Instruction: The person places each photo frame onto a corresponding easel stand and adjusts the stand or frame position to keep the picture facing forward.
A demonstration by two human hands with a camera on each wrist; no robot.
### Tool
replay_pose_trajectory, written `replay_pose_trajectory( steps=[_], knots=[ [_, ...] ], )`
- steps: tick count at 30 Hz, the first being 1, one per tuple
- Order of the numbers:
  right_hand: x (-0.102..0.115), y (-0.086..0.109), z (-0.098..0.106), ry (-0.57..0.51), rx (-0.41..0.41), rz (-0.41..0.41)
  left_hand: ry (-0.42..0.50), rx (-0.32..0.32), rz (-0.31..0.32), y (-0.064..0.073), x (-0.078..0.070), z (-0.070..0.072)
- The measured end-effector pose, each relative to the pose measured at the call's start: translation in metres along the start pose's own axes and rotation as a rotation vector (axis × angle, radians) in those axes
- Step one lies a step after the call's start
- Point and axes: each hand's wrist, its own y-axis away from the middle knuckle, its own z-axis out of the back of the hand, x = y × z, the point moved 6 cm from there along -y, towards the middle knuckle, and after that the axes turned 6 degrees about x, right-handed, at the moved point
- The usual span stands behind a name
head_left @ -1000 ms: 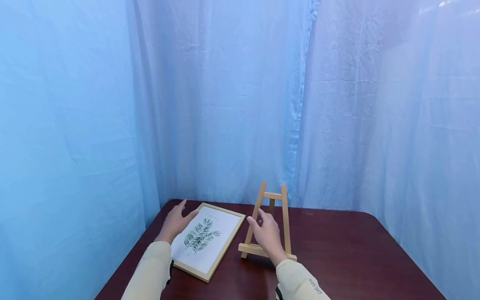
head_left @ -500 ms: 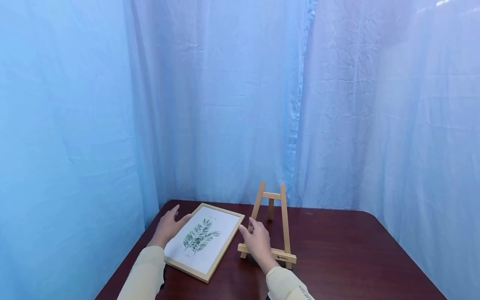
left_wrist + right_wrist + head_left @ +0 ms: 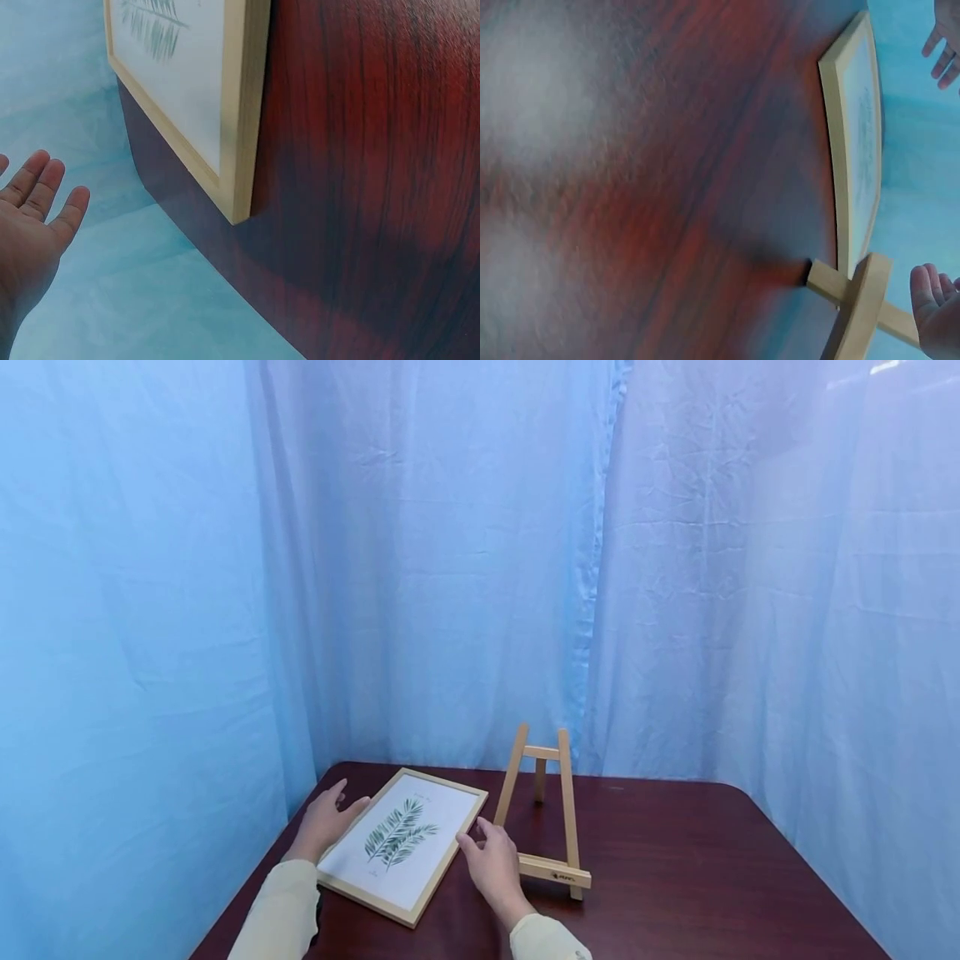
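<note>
A picture frame [image 3: 408, 914] with a pale wood border and a print of green fern-like leaves lies face up on the table. Beside its left edge is my left hand [image 3: 324, 821], fingers loosely spread and apart from the frame; in the left wrist view that hand [image 3: 34, 232] holds nothing. My right hand [image 3: 491, 864] hovers near the frame's right edge with relaxed fingers, between it and a small wooden easel [image 3: 567, 810]. The easel stands upright, its lower left end hidden behind this hand. In the right wrist view the right hand [image 3: 937, 315] appears past the easel ledge [image 3: 866, 300].
The dark red-brown table [image 3: 675, 860] has rounded back corners. Light blue curtains [image 3: 450, 568] hang behind it and along both sides. The easel's rear leg [image 3: 540, 781] reaches back onto the tabletop.
My right hand has moved left and nearer, from in front of the easel to the frame's right edge. My left hand has drawn slightly left and nearer. Frame and easel stay put.
</note>
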Motion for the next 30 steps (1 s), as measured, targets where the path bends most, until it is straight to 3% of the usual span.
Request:
replay_pose_trajectory(
  steps=[18, 30],
  knots=[
    [-0.003, 0.022, -0.036, -0.001, 0.009, 0.003, -0.018, 0.012, -0.009, 0.006, 0.026, 0.006],
    [-0.013, 0.027, -0.049, 0.02, -0.012, -0.079, -0.014, 0.015, -0.004, 0.008, 0.047, 0.005]
  ],
)
